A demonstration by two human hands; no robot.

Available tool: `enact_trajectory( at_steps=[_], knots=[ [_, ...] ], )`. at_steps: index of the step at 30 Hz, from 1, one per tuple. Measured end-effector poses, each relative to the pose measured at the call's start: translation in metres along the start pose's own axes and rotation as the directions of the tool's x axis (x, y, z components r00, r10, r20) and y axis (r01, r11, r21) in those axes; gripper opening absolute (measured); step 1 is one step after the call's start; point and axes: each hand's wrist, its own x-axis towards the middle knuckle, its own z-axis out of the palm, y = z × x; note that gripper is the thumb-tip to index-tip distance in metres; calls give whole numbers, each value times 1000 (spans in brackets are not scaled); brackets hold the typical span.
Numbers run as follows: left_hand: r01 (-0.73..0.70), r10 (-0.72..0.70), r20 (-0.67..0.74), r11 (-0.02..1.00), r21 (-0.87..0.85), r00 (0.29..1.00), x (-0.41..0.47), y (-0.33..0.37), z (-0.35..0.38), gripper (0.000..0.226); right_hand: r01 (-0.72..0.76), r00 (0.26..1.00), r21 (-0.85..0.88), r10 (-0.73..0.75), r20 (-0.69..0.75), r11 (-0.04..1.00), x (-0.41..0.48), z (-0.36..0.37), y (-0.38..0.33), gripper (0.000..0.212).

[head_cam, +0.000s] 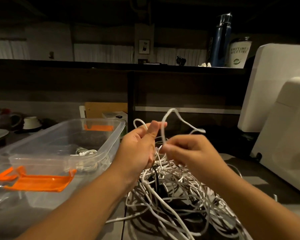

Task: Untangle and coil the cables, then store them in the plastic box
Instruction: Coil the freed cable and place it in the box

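Tangle of white cables [173, 198] heaped on the grey tabletop [260, 172], centre-right of the view, directly under both hands. One black cable [155, 175] runs down through the middle of the heap. A few strands trail off toward the near edge.

Left hand [139, 144]: raised above the heap, palm turned inward, thumb and forefinger pinching a white cable loop [171, 110] that stands up out of the pile. A second small loop shows just behind the fingertips.

Right hand [187, 151]: motion-blurred, fingers curled, gripping the same cable loop lower down, just beside the left palm. From there the strand rises, arches over the top and drops toward the back of the heap.

Clear plastic box [42, 161]: to the left of the heap, open, its right wall just beside the left wrist. A coiled white cable [85, 152] lies inside, against the near right corner. Orange latch [42, 183] folded out flat on the near end; a second orange latch [99, 127] on the far end. More clear plastic with an orange clip [5, 175] lies at the box's near left; whether it is a lid I cannot tell.

Right edge: white boxy appliance [282, 108], near the heap. Rear shelf: blue bottle [221, 40] beside a white printed tumbler [239, 52].
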Motion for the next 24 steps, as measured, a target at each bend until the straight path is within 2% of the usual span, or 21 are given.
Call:
enact_trajectory(
  at_steps=[2,4,6,9,11,12,14,16,17,21,22,24],
  knots=[
    [-4,-1,57,995,97,998,-2,-1,2,53,-39,993,321,73,-94,946,2,-9,-4,17],
    [-8,-17,132,982,189,991,-6,0,6,41,-45,985,543,127,-115,839,4,-15,-9,16],
    [-25,-21,180,969,246,983,-9,-2,10,24,-36,981,670,153,-117,742,6,-15,-10,19],
    [-53,21,129,967,250,991,-8,-1,10,13,-34,974,702,180,-136,712,8,-13,-8,21],
    [-56,46,55,980,193,997,-7,2,8,14,-30,976,635,158,-147,772,8,-13,-4,26],
    [-57,55,20,987,147,998,-6,3,6,15,-31,982,516,123,-145,856,8,-14,-2,27],
    [-76,79,-42,995,67,996,-3,3,3,20,-22,997,96,29,-77,995,5,-14,0,21],
    [-92,93,-97,996,21,991,-2,3,2,24,13,1000,-265,-7,26,964,4,-13,2,10],
    [-101,100,-113,995,1,989,-2,4,2,24,37,998,-364,-19,54,931,3,-14,2,10],
    [-117,110,-135,992,-47,985,1,2,3,26,166,985,-558,-162,56,813,3,-17,5,9],
    [-110,105,-122,993,-35,987,2,1,3,32,158,984,-542,-179,16,825,4,-17,6,8],
    [-87,90,-53,995,48,995,0,0,2,40,93,985,-301,-131,-109,949,5,-18,4,10]
  ],
)
